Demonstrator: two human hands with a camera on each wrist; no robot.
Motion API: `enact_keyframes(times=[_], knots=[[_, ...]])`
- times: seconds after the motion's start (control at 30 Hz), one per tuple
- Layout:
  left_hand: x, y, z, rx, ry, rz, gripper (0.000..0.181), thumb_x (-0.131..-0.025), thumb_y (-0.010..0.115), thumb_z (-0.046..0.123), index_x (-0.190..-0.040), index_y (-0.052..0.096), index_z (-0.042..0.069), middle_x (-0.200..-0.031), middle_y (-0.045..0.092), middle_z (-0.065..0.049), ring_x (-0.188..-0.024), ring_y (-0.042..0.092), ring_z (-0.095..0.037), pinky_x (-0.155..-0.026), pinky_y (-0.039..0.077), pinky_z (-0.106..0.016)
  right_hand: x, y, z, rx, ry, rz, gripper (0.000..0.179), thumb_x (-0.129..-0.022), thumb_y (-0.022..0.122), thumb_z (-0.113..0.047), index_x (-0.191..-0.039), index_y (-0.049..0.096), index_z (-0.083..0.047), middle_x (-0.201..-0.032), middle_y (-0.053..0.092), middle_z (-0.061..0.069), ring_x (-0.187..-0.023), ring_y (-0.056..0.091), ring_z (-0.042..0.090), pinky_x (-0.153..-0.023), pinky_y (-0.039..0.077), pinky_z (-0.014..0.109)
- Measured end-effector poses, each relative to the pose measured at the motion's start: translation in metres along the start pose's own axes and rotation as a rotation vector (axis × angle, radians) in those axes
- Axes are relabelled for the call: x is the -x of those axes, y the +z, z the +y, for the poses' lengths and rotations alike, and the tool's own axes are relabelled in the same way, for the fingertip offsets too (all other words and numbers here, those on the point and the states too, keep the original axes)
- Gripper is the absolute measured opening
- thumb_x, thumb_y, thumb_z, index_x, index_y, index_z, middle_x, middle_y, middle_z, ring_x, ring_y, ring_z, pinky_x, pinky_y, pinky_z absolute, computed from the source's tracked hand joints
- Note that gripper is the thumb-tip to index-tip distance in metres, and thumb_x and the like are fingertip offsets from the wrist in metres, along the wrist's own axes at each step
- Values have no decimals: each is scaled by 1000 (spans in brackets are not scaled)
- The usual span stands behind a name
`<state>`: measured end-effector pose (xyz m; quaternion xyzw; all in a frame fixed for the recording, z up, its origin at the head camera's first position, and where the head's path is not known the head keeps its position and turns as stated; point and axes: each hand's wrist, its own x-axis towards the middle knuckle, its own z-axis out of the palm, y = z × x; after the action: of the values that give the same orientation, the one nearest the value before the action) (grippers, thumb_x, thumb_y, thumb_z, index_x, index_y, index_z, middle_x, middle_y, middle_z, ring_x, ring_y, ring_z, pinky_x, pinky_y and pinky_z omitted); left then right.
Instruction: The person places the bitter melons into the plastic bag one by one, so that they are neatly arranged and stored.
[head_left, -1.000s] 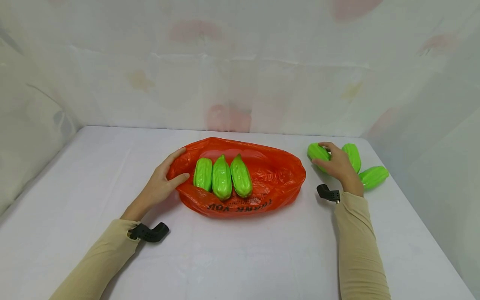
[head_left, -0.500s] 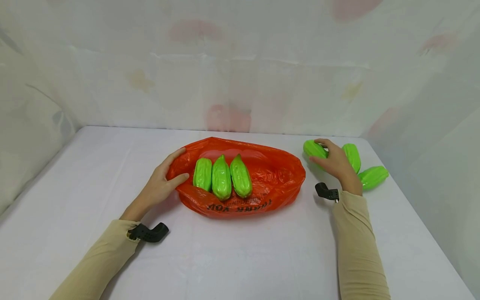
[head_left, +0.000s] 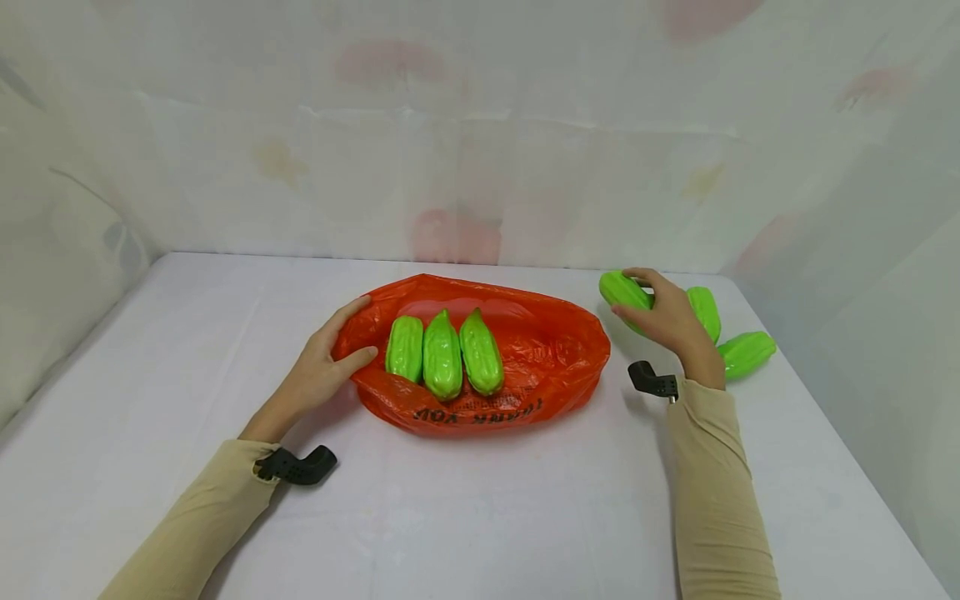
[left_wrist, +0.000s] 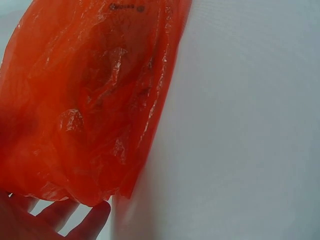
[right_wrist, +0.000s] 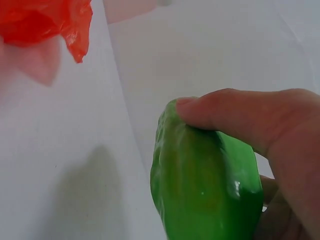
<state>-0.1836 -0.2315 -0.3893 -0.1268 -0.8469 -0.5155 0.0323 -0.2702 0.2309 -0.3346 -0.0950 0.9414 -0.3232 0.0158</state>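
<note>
A red plastic bag (head_left: 555,367) lies spread with its mouth wide, dark lettering along its front. Inside it, three glossy green ridged gourds (head_left: 442,358) lie side by side. My left hand (head_left: 318,371) holds the bag's left end, thumb over the rim; in the left wrist view its fingertips (left_wrist: 95,217) are at the bag's edge. Right of the bag, my right hand (head_left: 669,315) grips another green ridged gourd (right_wrist: 200,175) between thumb and fingers. In the right wrist view this gourd is raised, its shadow on the white cloth beside it.
Two more green gourds, one upright (head_left: 705,312) and one slanting (head_left: 747,354), lie beyond my right wrist on the white-covered table (head_left: 480,517). A pale patterned sheet (head_left: 480,150) hangs at the back and both sides. Black wrist cameras jut from both sleeves.
My right hand has moved left and slightly up and away with the gourd it grips, off the other two gourds. The left hand and the bag stay put.
</note>
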Motion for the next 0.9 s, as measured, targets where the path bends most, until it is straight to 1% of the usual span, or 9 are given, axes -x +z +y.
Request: enact_keyframes(times=[0.17,0.4,0.6,0.9], knots=[[0,0,0,3,2,-2,70,-96,57,11,-158,26,19,-159,33,-14,-140,38,-37,-112,33,-63,1,-1,-5,-16,-25,15,63,-94,66,-28,-149,39,-10,-151,42,24,-127,50,45,-100,47,58],[0,0,0,0,3,-1,70,-96,58,11,-158,26,19,-160,32,-14,-141,36,-37,-113,32,-63,3,-3,-17,-51,-42,10,66,-94,66,-34,-150,39,-14,-151,44,20,-126,52,43,-96,48,54],[-1,0,-1,2,0,3,70,-95,58,10,-157,27,19,-160,32,-13,-142,36,-37,-113,31,-63,7,-6,-27,-78,-59,5,66,-93,67,-36,-150,40,-16,-150,44,18,-124,54,41,-93,49,50],[-1,0,0,-12,1,15,70,-95,59,10,-157,28,18,-159,33,-13,-141,37,-36,-113,32,-60,9,-8,-38,-66,-84,35,61,-93,68,-33,-147,43,-18,-148,48,13,-119,57,37,-89,50,46]])
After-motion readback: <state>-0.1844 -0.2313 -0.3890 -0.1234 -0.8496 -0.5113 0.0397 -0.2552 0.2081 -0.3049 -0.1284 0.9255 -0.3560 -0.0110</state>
